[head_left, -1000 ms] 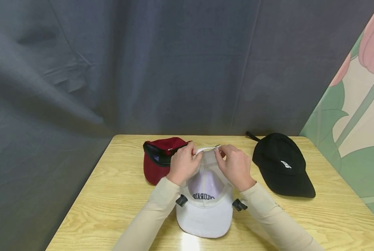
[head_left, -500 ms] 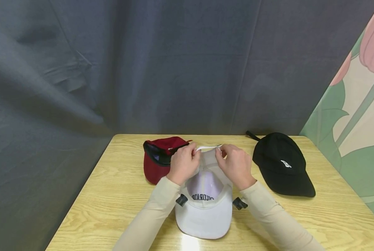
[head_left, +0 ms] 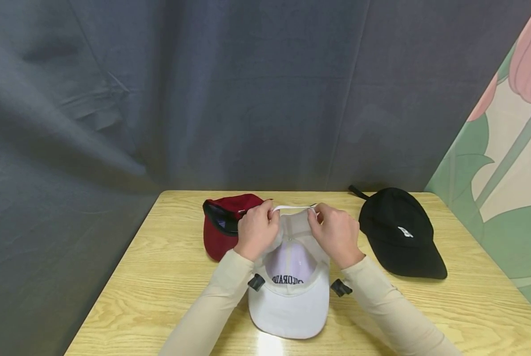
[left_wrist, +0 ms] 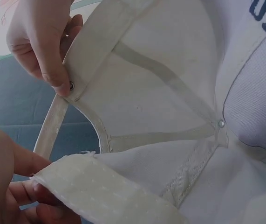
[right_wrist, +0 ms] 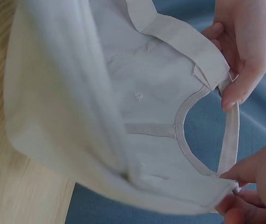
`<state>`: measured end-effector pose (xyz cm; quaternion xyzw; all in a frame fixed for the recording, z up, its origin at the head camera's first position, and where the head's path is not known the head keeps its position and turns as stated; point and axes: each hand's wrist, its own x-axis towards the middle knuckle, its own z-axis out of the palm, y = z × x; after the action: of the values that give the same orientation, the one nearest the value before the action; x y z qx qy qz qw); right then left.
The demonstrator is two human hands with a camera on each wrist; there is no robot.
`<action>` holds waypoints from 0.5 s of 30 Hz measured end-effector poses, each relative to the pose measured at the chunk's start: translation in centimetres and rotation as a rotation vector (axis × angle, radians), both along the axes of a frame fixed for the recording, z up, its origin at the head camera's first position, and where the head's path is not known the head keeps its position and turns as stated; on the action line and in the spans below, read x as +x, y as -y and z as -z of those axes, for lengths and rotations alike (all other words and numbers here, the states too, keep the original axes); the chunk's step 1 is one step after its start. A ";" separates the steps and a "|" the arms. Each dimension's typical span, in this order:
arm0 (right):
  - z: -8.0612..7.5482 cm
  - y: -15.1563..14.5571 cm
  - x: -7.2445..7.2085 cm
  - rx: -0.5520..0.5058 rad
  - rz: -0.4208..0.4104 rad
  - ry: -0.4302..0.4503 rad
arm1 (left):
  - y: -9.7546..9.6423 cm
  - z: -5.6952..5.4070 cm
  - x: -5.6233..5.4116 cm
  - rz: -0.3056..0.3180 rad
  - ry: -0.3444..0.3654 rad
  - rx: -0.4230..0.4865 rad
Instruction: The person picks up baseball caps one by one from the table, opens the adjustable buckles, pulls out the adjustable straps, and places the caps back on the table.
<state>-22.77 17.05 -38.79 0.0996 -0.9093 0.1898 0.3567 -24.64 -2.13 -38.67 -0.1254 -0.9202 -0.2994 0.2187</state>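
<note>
A white baseball cap [head_left: 289, 314] lies in front of me, inside facing up and brim towards me, with dark letters showing inside its lilac front. My left hand [head_left: 257, 231] pinches the left end of its back band. The band's right end is pinched by my right hand [head_left: 336, 236], thumb near a small metal eyelet in the left wrist view. Between the two hands runs the narrow white strap [right_wrist: 229, 140], spanning the rounded back opening. In the left wrist view, the cap's crown [left_wrist: 151, 102] spreads open beside both hands.
A dark red cap [head_left: 218, 242] lies partly behind my left hand, its inside showing. To the right rests a black cap [head_left: 396, 232] with a small white mark. The wooden table [head_left: 158, 277] ends at a dark grey curtain [head_left: 256, 99].
My left hand has shifted slightly left, away from the right hand. More of the white strap shows between them, and it looks straighter. The red and black caps stay put.
</note>
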 end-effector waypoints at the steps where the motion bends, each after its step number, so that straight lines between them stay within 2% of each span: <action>1: 0.0 0.0 0.0 0.000 0.005 0.004 | 0.0 0.0 0.0 -0.008 -0.004 0.003; 7: -0.1 -0.3 -0.1 -0.009 0.021 0.040 | 0.0 0.0 0.0 -0.026 -0.007 0.013; 15: 0.0 -0.5 0.0 -0.005 0.024 0.074 | 0.1 0.4 0.0 -0.085 -0.007 0.017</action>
<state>-22.72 17.51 -38.80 0.0808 -0.9226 0.1911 0.3252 -24.62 -2.24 -39.02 -0.0855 -0.9214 -0.2971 0.2356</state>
